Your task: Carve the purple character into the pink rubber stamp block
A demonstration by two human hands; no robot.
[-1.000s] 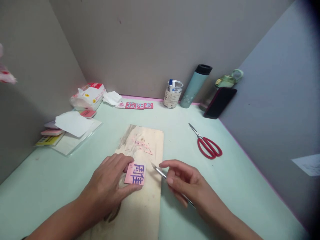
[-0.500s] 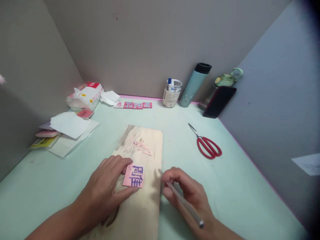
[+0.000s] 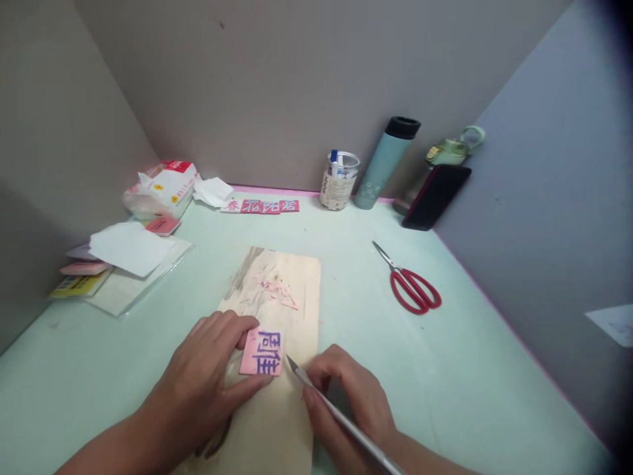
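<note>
A pink square block (image 3: pixel 251 359) with purple written strokes lies on a wooden board (image 3: pixel 301 277). My left hand (image 3: pixel 208 369) grips it, thumb at the near edge and index finger at the far left corner. Between the fingers of my right hand (image 3: pixel 346 392) is a silver craft knife (image 3: pixel 341 417), held like a pen. Its blade points up and left, and the tip is just right of the block; whether it touches the board I cannot tell. Pink shavings (image 3: pixel 277 290) are scattered on the board beyond the block.
Red-handled scissors (image 3: pixel 408 280) lie to the right. Along the back stand a pen jar (image 3: pixel 339 181), a blue bottle (image 3: pixel 386 165) and a leaning phone (image 3: pixel 435 198). Carved pink squares (image 3: pixel 260 206) line the rear edge. Papers (image 3: pixel 129 249) and a tissue pack (image 3: pixel 163 188) sit left.
My right hand has moved left and slightly nearer me, bringing the craft knife's tip over the board beside the block. My left hand keeps its hold. The view has shifted slightly.
</note>
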